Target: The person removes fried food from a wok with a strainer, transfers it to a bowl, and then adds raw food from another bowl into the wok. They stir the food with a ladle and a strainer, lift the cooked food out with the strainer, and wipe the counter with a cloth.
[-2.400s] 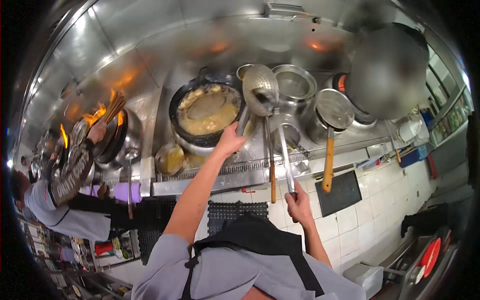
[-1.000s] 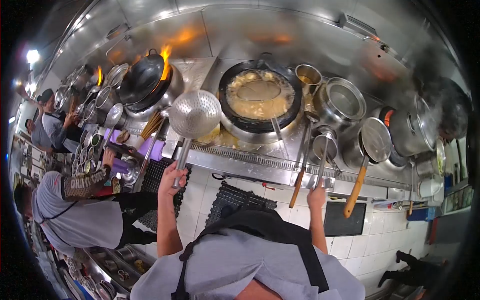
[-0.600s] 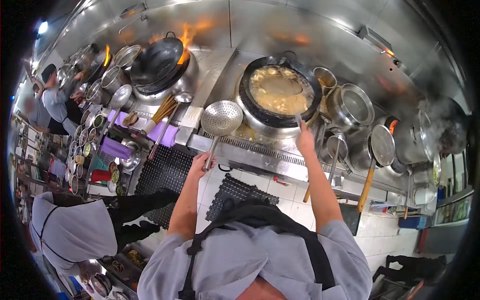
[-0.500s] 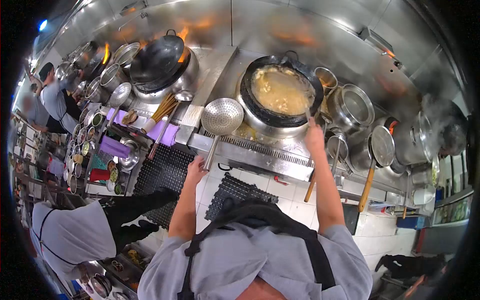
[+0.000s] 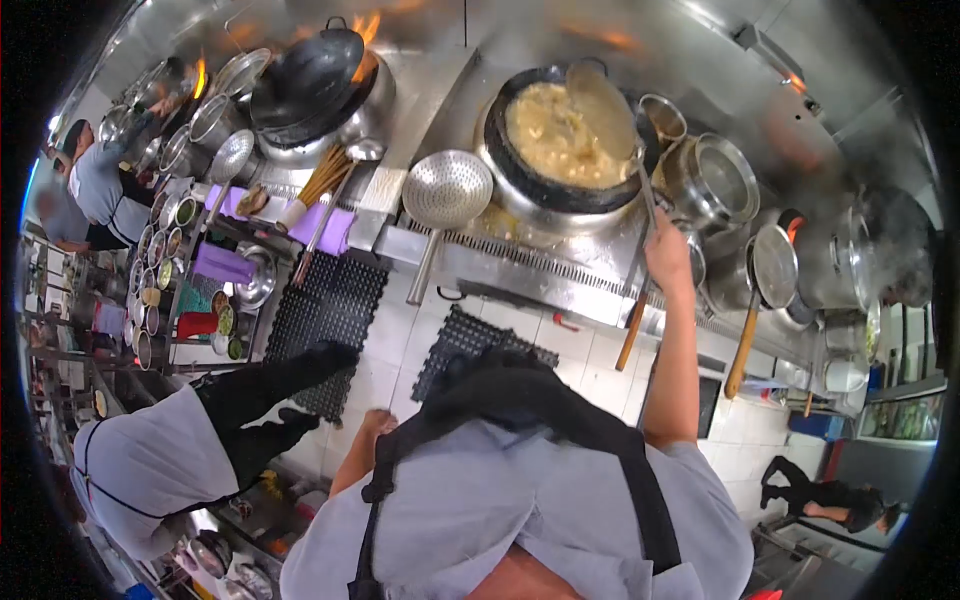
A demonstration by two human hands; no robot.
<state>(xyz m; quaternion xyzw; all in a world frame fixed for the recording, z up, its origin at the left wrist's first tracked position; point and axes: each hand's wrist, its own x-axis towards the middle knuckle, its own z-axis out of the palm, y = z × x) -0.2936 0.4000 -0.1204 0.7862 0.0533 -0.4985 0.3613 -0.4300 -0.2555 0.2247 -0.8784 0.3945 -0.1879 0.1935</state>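
My right hand point(image 5: 668, 250) is wrapped around the metal handle of a long-handled skimmer point(image 5: 603, 108). The skimmer's wide, round head is tilted over the right side of the wok point(image 5: 490, 130), its surface blurred. Cloudy, light-brown liquid with pale pieces of food point(image 5: 550, 130) fills the wok. Low beside my body, my left hand point(image 5: 378, 422) has loosely curled fingers, with nothing visible in them. A perforated strainer point(image 5: 448, 190) rests on the stove's front ledge left of the wok, its handle jutting over the edge, apart from my left hand.
Flames rise behind a second black wok point(image 5: 308, 85) on the left burner. Metal pots point(image 5: 712, 180) and a wooden-handled strainer point(image 5: 775, 265) stand at the right. A co-worker point(image 5: 150, 470) bends over at the lower left. Black mats point(image 5: 325, 310) lie on the tiled floor.
My right hand has moved up and right, and the skimmer's head now shows above the liquid. My left hand has dropped back toward my body, away from the perforated strainer's handle.
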